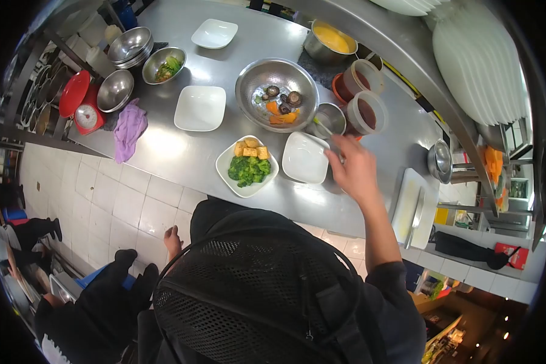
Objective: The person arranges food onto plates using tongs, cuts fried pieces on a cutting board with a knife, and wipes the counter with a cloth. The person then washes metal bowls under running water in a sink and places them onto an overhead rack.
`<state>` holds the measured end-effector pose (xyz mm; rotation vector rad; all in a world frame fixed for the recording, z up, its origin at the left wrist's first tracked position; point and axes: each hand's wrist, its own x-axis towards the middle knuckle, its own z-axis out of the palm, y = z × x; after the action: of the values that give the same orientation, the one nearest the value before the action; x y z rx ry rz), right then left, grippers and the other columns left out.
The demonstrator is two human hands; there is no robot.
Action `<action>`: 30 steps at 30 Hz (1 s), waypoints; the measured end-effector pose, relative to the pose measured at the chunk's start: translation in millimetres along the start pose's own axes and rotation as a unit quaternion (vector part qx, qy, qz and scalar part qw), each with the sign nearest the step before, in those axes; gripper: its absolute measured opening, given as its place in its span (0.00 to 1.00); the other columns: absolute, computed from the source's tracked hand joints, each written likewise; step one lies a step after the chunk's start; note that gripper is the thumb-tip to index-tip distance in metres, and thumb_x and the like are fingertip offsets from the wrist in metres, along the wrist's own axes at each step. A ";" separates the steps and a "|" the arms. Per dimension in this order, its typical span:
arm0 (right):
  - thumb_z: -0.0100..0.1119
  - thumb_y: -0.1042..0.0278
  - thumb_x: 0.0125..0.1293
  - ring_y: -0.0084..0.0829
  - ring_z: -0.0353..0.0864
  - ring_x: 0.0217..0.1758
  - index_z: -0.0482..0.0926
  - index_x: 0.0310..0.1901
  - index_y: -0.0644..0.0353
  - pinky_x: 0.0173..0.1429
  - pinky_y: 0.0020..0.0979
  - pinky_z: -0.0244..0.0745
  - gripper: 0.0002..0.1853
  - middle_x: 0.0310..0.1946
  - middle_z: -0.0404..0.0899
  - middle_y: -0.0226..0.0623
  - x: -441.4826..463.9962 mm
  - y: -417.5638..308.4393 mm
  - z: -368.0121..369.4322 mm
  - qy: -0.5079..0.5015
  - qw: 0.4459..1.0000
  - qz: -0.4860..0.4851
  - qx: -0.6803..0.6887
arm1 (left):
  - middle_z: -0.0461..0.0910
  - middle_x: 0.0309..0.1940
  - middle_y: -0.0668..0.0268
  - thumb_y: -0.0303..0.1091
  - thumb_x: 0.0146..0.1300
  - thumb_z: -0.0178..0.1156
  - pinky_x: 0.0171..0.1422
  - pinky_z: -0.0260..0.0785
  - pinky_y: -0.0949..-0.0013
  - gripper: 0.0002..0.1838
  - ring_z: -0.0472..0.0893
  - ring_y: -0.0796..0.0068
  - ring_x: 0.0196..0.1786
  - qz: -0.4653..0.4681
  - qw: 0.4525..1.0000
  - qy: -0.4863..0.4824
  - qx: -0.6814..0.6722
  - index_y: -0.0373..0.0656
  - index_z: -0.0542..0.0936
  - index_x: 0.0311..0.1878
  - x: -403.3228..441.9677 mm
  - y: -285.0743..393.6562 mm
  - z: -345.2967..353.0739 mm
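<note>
Broccoli [249, 172] and golden cubes [249, 152] share a bowl [223, 172].

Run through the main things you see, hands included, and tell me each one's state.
Right hand: extended, grip unclear
Left hand: fingers bent, grip unclear
Near dish: empty
Middle dish: empty
Far dish: empty
Food dish: holding broccoli and golden pieces
Large bowl: holding mushrooms and orange slices
Small pot: uncovered, utensil inside
Big pot: uncovered, yellow contents
Tubs: uncovered, dark red contents
Cloth: crumpled
Knife: lying on board
Side bowl: holding greens
</note>
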<state>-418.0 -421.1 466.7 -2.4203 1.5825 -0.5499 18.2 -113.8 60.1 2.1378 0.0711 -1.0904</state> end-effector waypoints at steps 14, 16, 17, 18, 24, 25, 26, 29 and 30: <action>0.62 0.68 0.61 0.44 0.83 0.36 0.80 0.49 0.61 0.40 0.41 0.79 0.15 0.39 0.80 0.40 65.0 42.0 78.1 -0.008 0.967 -0.179 -0.183 | 0.84 0.39 0.51 0.44 0.63 0.65 0.52 0.74 0.59 0.25 0.81 0.61 0.44 0.104 0.992 0.061 0.018 0.29 0.80 0.52 6.3 -78.8 -18.7; 0.64 0.71 0.61 0.38 0.83 0.34 0.81 0.49 0.63 0.39 0.37 0.78 0.15 0.35 0.81 0.40 53.2 32.1 68.1 0.041 0.991 -0.092 -0.091 | 0.84 0.42 0.49 0.44 0.63 0.65 0.56 0.72 0.58 0.25 0.81 0.58 0.47 0.069 0.995 0.073 0.023 0.28 0.80 0.51 9.4 -113.5 -24.6; 0.64 0.71 0.61 0.38 0.83 0.34 0.81 0.49 0.63 0.39 0.37 0.78 0.15 0.35 0.81 0.40 44.2 32.5 67.7 0.035 0.990 -0.099 -0.093 | 0.84 0.45 0.46 0.43 0.62 0.65 0.59 0.71 0.57 0.25 0.82 0.55 0.50 0.039 0.995 0.083 0.029 0.28 0.81 0.51 8.2 -126.8 -25.6; 0.64 0.71 0.61 0.33 0.82 0.33 0.82 0.50 0.64 0.38 0.36 0.76 0.15 0.33 0.81 0.37 31.3 36.5 69.3 0.079 0.995 -0.049 0.047 | 0.84 0.46 0.45 0.43 0.63 0.65 0.60 0.70 0.56 0.25 0.82 0.53 0.53 0.014 0.996 0.085 0.018 0.28 0.81 0.51 5.3 -137.7 -26.9; 0.64 0.70 0.66 0.15 0.66 0.25 0.82 0.49 0.68 0.28 0.19 0.57 0.13 0.26 0.74 0.26 -103.2 49.4 92.2 -0.021 0.724 0.388 0.571 | 0.85 0.45 0.46 0.47 0.62 0.66 0.56 0.73 0.56 0.26 0.83 0.54 0.51 0.005 0.994 0.084 0.063 0.28 0.82 0.49 9.6 -175.6 -18.0; 0.63 0.70 0.67 0.14 0.63 0.24 0.81 0.50 0.69 0.27 0.18 0.53 0.14 0.25 0.72 0.25 -125.3 50.4 102.5 -0.038 0.659 0.421 0.622 | 0.85 0.44 0.47 0.47 0.61 0.67 0.56 0.72 0.56 0.27 0.83 0.54 0.51 -0.006 0.997 0.070 0.037 0.28 0.82 0.49 24.3 -182.0 -12.3; 0.63 0.69 0.68 0.15 0.62 0.23 0.80 0.51 0.69 0.26 0.19 0.53 0.14 0.25 0.71 0.25 -140.8 44.3 108.2 -0.035 0.637 0.449 0.626 | 0.85 0.43 0.49 0.48 0.61 0.67 0.55 0.73 0.58 0.27 0.83 0.58 0.50 0.008 0.998 0.058 0.028 0.29 0.82 0.49 33.8 -181.3 -7.7; 0.62 0.68 0.69 0.16 0.60 0.22 0.78 0.53 0.69 0.25 0.20 0.51 0.16 0.25 0.70 0.25 -166.2 41.0 124.6 -0.020 0.591 0.475 0.652 | 0.85 0.44 0.52 0.48 0.62 0.66 0.51 0.75 0.59 0.26 0.83 0.61 0.49 0.083 0.993 0.022 0.077 0.31 0.81 0.50 43.5 -141.8 -5.8; 0.62 0.68 0.69 0.16 0.59 0.21 0.79 0.53 0.69 0.25 0.20 0.51 0.16 0.25 0.70 0.25 -167.8 41.6 128.4 -0.024 0.583 0.478 0.656 | 0.84 0.45 0.53 0.48 0.62 0.65 0.48 0.76 0.60 0.26 0.83 0.62 0.48 0.119 0.988 0.006 0.096 0.31 0.81 0.51 38.7 -116.9 -3.4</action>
<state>-460.4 -289.8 301.4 -0.3592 1.2909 -0.8770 4.1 -35.6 -34.0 2.2540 -0.2875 -0.9779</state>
